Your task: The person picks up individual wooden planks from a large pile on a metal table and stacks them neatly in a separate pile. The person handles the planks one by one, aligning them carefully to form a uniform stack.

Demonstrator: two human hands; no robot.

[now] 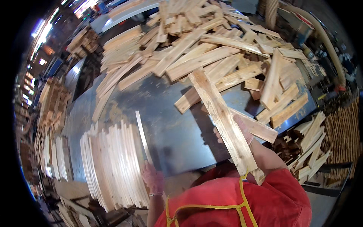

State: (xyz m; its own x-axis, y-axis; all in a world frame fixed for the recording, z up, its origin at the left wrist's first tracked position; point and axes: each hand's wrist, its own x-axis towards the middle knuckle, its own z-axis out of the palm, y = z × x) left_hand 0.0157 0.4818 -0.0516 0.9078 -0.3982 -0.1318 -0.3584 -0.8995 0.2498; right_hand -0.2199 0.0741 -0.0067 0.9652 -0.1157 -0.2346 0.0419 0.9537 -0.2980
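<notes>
My right hand [244,130], in a pinkish glove, is closed around a long knotty wooden board [223,117] from beneath. The board slants from the middle of the table toward my red clothing, and it hides most of the palm. My left hand [153,179], gloved the same way, grips the near end of a narrow wooden board [142,132], seen edge-on. This board stands just right of a tight row of boards [113,166] set on edge at the table's near left. Another board [259,128] lies beyond my right hand.
A big jumbled heap of boards [204,53] covers the far side of the metal table [170,132]. Stacked wood [53,102] stands at the left. Offcuts [308,147] and a tall stack [342,132] sit at the right, below a ribbed hose [332,49].
</notes>
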